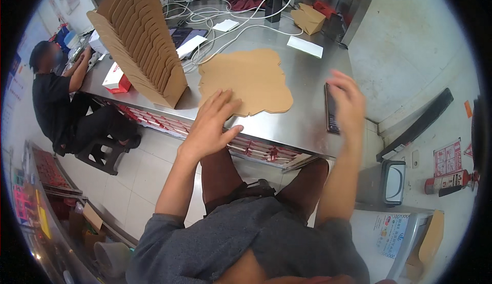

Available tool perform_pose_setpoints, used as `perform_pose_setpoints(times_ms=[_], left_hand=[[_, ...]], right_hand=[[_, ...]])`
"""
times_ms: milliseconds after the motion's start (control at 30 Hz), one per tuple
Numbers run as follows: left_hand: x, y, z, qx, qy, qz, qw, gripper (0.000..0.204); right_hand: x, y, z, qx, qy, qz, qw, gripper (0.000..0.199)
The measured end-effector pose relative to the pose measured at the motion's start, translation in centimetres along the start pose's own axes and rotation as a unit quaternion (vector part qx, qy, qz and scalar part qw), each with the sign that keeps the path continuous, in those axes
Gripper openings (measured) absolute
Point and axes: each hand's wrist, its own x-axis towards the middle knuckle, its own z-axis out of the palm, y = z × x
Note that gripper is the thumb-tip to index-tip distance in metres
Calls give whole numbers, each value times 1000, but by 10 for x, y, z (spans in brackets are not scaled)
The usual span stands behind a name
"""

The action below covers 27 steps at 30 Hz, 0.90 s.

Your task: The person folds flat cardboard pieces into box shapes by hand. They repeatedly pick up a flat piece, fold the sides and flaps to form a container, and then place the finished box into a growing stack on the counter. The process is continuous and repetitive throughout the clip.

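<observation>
A thin stack of flat brown cardboard box blanks (251, 81) with notched edges lies on the steel table in front of me. My left hand (212, 122) rests on its near left edge, fingers stretched out and thumb apart. To the right, my right hand (349, 99) is raised by a dark smartphone (332, 111) lying near the table's right side. Its fingers are loosely bent, and I see nothing held in them. Left of the blanks stands a tall nested stack of folded cardboard boxes (141, 43), leaning away from me.
White cables (246, 15), plugs and chargers spread along the table's back. A folded cardboard box (309, 18) and white paper (305, 47) lie at the back right. A red and white box (117, 78) is at left. A seated person (54, 89) works farther left.
</observation>
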Motion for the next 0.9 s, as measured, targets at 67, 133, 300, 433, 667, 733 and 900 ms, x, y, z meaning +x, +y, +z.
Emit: perform_pose_setpoints(times_ms=[67, 133, 300, 433, 667, 733, 900], left_hand=[[7, 2, 6, 46, -22, 7, 999, 55], [12, 3, 8, 41, -36, -4, 999, 54], [19, 8, 3, 9, -82, -15, 996, 54], [17, 9, -16, 50, -86, -14, 995, 56], [11, -10, -24, -12, -57, 11, 998, 35], [14, -8, -26, -41, -35, -47, 997, 25], [18, -4, -22, -12, 73, -23, 997, 5]], right_hand=[[-17, 36, -52, -37, 37, 68, 996, 19], [-35, 61, -77, -30, 36, 120, 992, 21], [-49, 77, -71, 24, -18, 178, 984, 34], [-46, 71, -58, -56, 67, 130, 988, 50], [-54, 28, -40, 37, 119, 99, 987, 36], [-64, 7, -14, 104, 91, 93, 986, 31], [-84, 0, 28, 37, 32, 45, 998, 26]])
